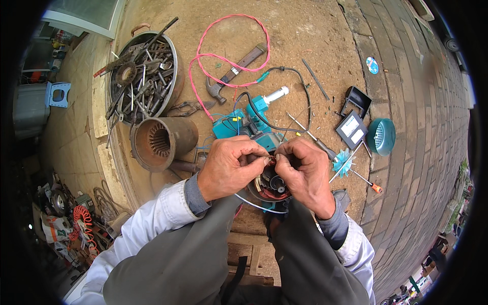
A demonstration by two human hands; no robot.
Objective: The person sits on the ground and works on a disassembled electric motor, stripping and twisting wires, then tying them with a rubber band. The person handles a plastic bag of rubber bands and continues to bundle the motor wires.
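Observation:
My left hand (234,166) and my right hand (305,173) meet above an electric motor's open end, thumbs and forefingers pinching thin wire ends between them. Below my fingertips are the motor's copper windings (280,197) and its dark shaft end (281,189), close to my knees. Just beyond my hands lie teal pump parts (228,125) with a silvery threaded fitting (277,94). A black cable (308,95) loops from them and joins a twisted pink wire (198,57) at a green-taped splice (263,76). The wires' exact joint between my fingers is partly hidden.
At the left stand a metal pot (178,72) of tools and a rusty motor stator housing (183,133). A claw hammer (244,63) and snips (190,108) lie ahead. To the right are a screwdriver (324,148), a black box cover (350,129), a teal fan cover (382,137) and a blue fan (344,162).

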